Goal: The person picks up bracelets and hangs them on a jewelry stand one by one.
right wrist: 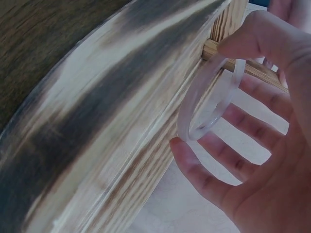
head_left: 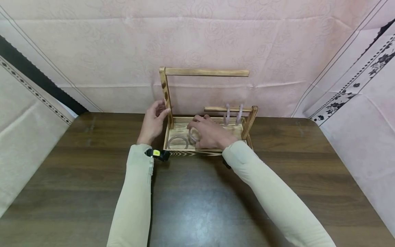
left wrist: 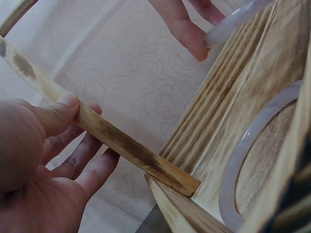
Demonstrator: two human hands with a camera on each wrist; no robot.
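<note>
Pinching a pale bangle (right wrist: pixel 186 108) by its rim, the right hand (head_left: pixel 208 132) is over the tray (head_left: pixel 197 153) of a wooden stand, just right of the middle of the head view. Its thumb meets one side of the ring and a fingertip the opposite side, the other fingers spread behind. The left hand (head_left: pixel 153 120), left of centre, grips the stand's tall post (head_left: pixel 166 94) with the thumb on the near face and fingers behind.

A second bangle (head_left: pixel 178 136) lies flat at the tray's left end; two hanging bangles (head_left: pixel 227 115) (head_left: pixel 239 115) encircle the short bar (head_left: pixel 213 109) to the right.

The held ring looks glossy and keeps a round shape, so it is probably stiff, light and rather slippery; its material cannot be told, but it might chip or crack if knocked on the wood. Opposite points of the band seem the safest hold, pressed lightly and leaving the opening free. The flat one would likely come up best by its outer edge. The post looks rigid but slim, and a steadying grip low down, near the tray, should suit it.
</note>
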